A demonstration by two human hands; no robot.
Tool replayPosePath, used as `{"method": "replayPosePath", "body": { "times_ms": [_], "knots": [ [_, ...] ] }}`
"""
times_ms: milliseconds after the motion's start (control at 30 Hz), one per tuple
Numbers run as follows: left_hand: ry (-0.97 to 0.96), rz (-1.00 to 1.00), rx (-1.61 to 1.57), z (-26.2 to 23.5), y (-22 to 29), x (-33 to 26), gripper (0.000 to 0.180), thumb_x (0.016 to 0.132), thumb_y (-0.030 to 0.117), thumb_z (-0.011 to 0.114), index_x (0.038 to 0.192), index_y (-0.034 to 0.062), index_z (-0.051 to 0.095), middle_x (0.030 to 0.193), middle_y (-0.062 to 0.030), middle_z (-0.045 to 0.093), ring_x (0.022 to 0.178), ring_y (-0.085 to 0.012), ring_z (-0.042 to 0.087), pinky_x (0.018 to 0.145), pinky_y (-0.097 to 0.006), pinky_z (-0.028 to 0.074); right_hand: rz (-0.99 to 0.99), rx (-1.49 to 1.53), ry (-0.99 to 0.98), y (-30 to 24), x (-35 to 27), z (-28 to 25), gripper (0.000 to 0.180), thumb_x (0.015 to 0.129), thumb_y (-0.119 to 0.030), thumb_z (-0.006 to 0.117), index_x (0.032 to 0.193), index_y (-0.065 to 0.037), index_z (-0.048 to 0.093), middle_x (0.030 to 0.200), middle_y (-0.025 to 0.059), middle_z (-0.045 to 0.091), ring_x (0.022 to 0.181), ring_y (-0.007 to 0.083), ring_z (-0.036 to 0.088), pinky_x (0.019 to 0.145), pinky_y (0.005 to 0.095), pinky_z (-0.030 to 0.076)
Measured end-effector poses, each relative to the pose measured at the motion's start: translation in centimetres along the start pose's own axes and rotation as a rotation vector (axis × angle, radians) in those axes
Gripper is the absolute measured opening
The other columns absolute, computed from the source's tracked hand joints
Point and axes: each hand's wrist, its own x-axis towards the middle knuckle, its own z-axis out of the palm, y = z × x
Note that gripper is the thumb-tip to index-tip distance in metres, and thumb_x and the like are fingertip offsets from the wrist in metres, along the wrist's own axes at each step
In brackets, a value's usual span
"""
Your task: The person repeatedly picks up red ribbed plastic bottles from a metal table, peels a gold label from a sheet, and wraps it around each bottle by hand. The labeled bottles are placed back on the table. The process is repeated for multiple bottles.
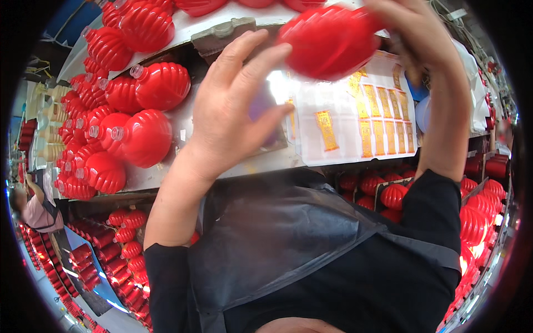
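Two hands raised over the bench: I log the right hand (413, 39) clasped around a blurred red ribbed lantern (328, 40) near the top edge. Left hand (236, 111) is just beside it, fingers spread, holding nothing. Sticker sheets (361, 119) lie below.

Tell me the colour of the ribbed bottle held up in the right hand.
Red, seen blurred in the head view: ribbed bottle, right hand.
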Motion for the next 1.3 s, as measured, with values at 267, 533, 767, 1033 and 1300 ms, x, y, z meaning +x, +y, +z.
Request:
{"method": "replayPosePath", "body": {
  "times_ms": [267,533,767,1033,1300],
  "knots": [
    [0.008,-0.658,-0.407,0.5,-3.6,-4.1,0.089,0.077,0.029,0.086,0.154,0.0081,0.047,0.142,-0.0181,0.058,0.127,-0.0294,0.061,0.108,-0.041,0.051,-0.247,0.089,-0.076,8.5,7.8,15.7,0.034,0.098,-0.029,0.072,0.118,-0.002,0.073,0.099,0.0039,0.073,0.084,0.0107,0.066,0.078,0.0242,0.053],
    [0.214,-0.944,-0.962,1.8,-6.2,-3.8,0.079,0.092,0.015,0.076,0.16,0.004,0.038,0.147,-0.015,0.055,0.129,-0.0213,0.059,0.112,-0.037,0.049,-0.262,-0.6,0.126,18.3,-6.9,16.9,0.017,0.091,-0.017,0.074,0.104,-0.006,0.076,0.096,0.0134,0.075,0.074,0.0304,0.073,0.065,0.0392,0.059],
    [0.185,-0.793,-0.652,1.5,-5.3,-5.3,0.106,0.083,0.026,0.087,0.162,0.0009,0.023,0.158,-0.0206,0.035,0.139,-0.0307,0.049,0.113,-0.04,0.047,-0.313,-0.754,0.142,22.0,-14.4,21.2,0.045,0.083,-0.015,0.08,0.126,-0.004,0.071,0.131,0.0099,0.071,0.075,0.0203,0.074,0.064,0.0332,0.06],
    [0.021,-0.437,0.111,1.4,-4.6,-8.4,0.111,0.065,0.024,0.097,0.158,0.0066,0.04,0.16,-0.0223,0.039,0.143,-0.042,0.047,0.112,-0.047,0.049,-0.388,-0.399,0.031,21.6,-14.1,20.7,0.024,0.087,-0.006,0.077,0.11,-0.005,0.079,0.101,0.0107,0.079,0.076,0.0188,0.074,0.066,0.0311,0.059],
    [-0.012,-0.408,0.088,0.3,-4.9,-8.1,0.112,0.066,0.028,0.098,0.159,0.0047,0.041,0.162,-0.0217,0.04,0.146,-0.04,0.045,0.118,-0.047,0.042,0.412,0.307,-0.076,12.9,-1.7,14.2,0.022,0.094,-0.022,0.076,0.094,-0.001,0.082,0.073,-0.0008,0.071,0.064,0.0031,0.057,0.06,0.022,0.045]
  ]
}}
